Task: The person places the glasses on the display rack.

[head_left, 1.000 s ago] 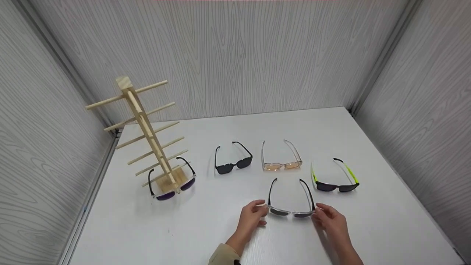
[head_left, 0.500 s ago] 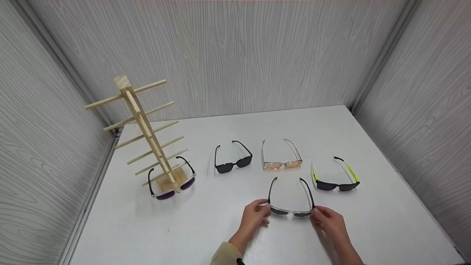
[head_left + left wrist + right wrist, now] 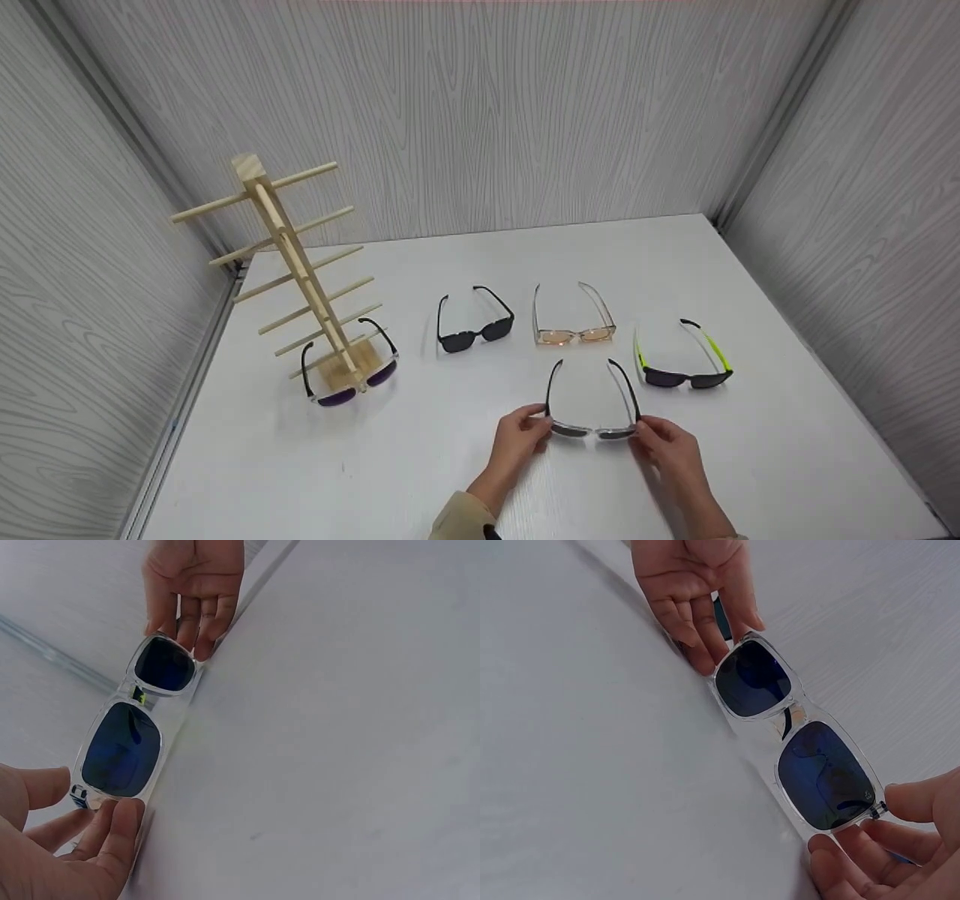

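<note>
Clear-framed sunglasses with dark lenses and black temples [image 3: 570, 430] are at the front of the white table, temples unfolded and pointing away. My left hand [image 3: 517, 442] pinches their left front corner near the hinge, while the right hand [image 3: 675, 454] holds the opposite corner. Seen from the left wrist, the blue-dark lenses [image 3: 122, 750] face the camera, with thumb and fingers at the hinge. The right wrist view shows the right thumb [image 3: 919, 801] on the frame's end and fingers beneath it.
At left stands a wooden peg rack [image 3: 304, 270], with purple-lensed sunglasses [image 3: 337, 397] at its lowest pegs. Behind the hands lie black sunglasses [image 3: 459, 342], orange-tinted glasses [image 3: 556, 338] and sunglasses with neon-yellow temples [image 3: 666, 379]. Wood-grain panels [image 3: 480, 112] enclose the table.
Both hands have closed in on the corners of the clear-framed sunglasses, the left moving slightly right and the right slightly left. The other glasses stay where they were.
</note>
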Demonstrator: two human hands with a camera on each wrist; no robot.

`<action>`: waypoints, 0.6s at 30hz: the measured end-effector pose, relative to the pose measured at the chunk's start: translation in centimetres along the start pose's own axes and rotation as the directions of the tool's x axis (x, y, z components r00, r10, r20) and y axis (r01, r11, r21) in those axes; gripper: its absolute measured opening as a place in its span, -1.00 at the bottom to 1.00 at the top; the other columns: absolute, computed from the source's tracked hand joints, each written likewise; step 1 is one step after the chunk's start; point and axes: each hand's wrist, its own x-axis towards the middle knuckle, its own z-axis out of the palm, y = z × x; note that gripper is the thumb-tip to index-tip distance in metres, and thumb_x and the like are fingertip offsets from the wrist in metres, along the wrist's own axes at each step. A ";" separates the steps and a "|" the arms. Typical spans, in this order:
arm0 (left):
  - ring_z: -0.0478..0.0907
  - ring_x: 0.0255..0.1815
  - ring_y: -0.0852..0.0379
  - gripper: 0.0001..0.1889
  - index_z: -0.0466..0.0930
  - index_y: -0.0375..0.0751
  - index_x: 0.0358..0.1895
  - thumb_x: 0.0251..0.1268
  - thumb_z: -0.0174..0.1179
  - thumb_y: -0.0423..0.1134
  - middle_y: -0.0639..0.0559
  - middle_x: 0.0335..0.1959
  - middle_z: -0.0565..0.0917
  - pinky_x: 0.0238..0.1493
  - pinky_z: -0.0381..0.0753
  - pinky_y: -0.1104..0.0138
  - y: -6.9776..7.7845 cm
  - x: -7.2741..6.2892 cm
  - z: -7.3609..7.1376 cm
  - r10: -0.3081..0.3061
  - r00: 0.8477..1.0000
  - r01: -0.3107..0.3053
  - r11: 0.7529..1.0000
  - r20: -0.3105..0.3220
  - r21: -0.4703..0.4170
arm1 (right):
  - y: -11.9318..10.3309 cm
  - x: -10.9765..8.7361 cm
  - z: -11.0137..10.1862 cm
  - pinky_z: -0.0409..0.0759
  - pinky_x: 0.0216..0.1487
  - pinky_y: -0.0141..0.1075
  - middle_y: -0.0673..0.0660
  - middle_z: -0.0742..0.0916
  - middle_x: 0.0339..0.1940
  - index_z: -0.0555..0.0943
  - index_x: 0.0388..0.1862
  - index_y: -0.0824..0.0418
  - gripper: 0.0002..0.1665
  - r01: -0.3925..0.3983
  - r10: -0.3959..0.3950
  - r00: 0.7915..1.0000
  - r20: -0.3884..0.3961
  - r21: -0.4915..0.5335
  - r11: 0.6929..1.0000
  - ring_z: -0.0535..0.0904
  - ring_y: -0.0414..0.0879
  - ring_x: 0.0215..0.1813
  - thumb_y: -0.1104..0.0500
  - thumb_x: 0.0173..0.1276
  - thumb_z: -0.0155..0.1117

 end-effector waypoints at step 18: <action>0.62 -0.32 0.00 -0.61 0.50 -0.38 0.10 0.23 0.22 -0.28 -0.09 -0.33 0.64 -0.31 0.63 0.20 -0.6 0.7 -0.9 -0.009 0.999 0.007 0.999 -0.045 -0.054 | -1.1 0.4 1.2 0.58 -0.05 -0.22 0.17 0.67 -0.10 0.45 0.16 0.41 -0.48 0.082 -0.085 0.996 0.020 0.101 0.992 0.62 -0.05 -0.09 0.13 0.32 0.23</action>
